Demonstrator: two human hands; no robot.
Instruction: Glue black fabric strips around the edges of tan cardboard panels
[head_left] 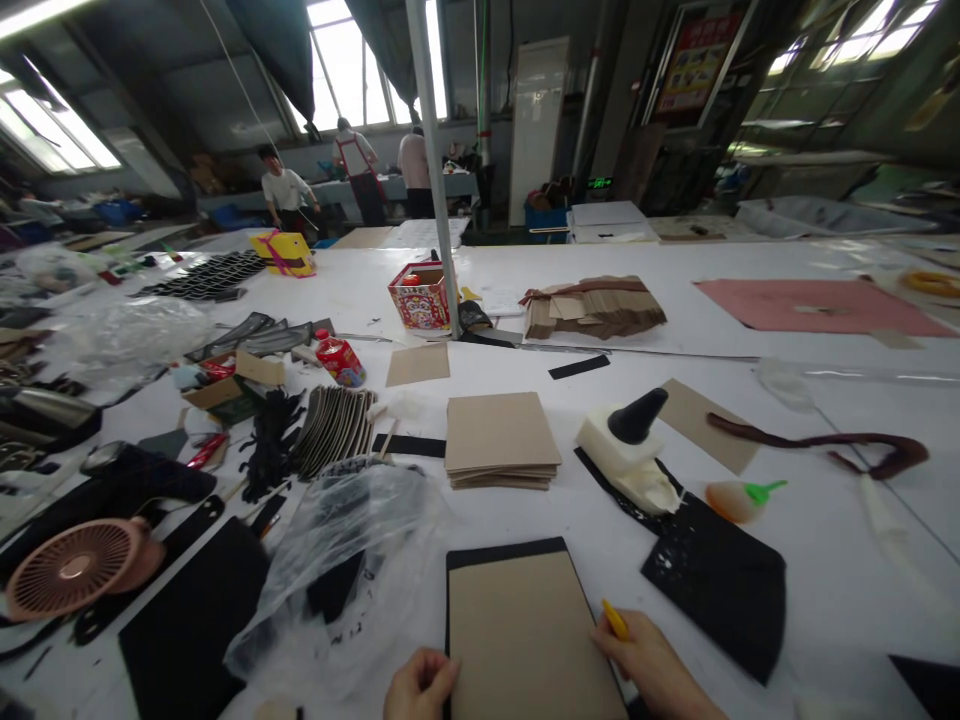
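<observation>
A beige board lies on a slightly larger black sheet at the table's near edge. My left hand has its thumb and fingers closed on the left edge of the board. Along the right edge, my right hand grips a yellow pen-like tool; its lower end is hidden, so its exact kind cannot be made out. Beyond the board sits a stack of beige boards. To the right, a cream-coloured bottle with a black cone tip rests on a black piece.
Crumpled clear plastic and a pink fan lie to the left. A small bottle with a green nozzle and a brown strap are on the right. A pole rises mid-table. Several people stand far back.
</observation>
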